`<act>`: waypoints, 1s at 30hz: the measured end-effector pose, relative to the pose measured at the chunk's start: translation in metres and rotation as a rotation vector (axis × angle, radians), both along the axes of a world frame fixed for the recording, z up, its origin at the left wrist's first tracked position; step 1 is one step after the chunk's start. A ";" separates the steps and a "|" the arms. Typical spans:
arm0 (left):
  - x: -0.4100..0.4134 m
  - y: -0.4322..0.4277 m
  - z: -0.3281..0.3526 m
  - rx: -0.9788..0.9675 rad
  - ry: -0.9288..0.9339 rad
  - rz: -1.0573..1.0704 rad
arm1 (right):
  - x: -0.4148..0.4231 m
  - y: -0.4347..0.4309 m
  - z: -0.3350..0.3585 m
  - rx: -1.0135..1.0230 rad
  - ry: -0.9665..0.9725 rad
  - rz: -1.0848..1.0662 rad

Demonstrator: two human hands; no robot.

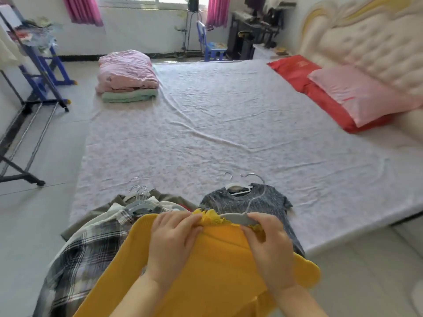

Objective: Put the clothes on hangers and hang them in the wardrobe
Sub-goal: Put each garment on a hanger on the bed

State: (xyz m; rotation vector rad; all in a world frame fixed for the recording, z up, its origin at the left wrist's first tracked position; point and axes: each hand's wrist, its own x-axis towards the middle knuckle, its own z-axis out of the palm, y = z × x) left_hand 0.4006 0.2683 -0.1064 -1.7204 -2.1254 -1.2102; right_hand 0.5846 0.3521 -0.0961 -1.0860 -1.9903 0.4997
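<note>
Both hands grip at the neckline of a yellow knit top (pixel 206 271). The left hand (pixel 174 239) pinches the frilled lace collar (pixel 211 217), fingers curled into the fabric. The right hand (pixel 270 245) curls round the right shoulder of a pale grey hanger (pixel 235 218) together with the cloth beside it. The hanger's middle shows bare between the two hands and its wire hook rises over the garment behind.

That yellow top lies at the near edge of the bed (pixel 206 133), spread toward the camera. Just behind it lies a grey marled top (pixel 258 202) with a white hanger (pixel 238 190) in its neck. To the left is a heap with a plaid shirt (pixel 87 248) and an olive garment (pixel 114 200), with a cluster of spare hangers (pixel 139 200) on top.

Farther off on the sheet sit a folded pink quilt (pixel 126 69) over a green blanket (pixel 129 96), and a pink pillow (pixel 357 97) on a red pillow (pixel 297 74), whose faint print is too blurred to read. A black garment rack (pixel 29 65) stands at the left.
</note>
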 end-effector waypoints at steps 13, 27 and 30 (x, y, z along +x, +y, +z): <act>0.251 0.054 0.028 -0.139 -0.077 -0.329 | 0.266 0.021 0.045 0.142 -0.081 -0.248; 0.500 0.169 0.020 -0.295 -0.156 -0.291 | 0.506 0.151 0.047 0.053 -0.151 -0.207; 0.514 0.198 0.012 -0.309 -0.177 -0.293 | 0.519 0.183 0.042 0.071 -0.175 -0.190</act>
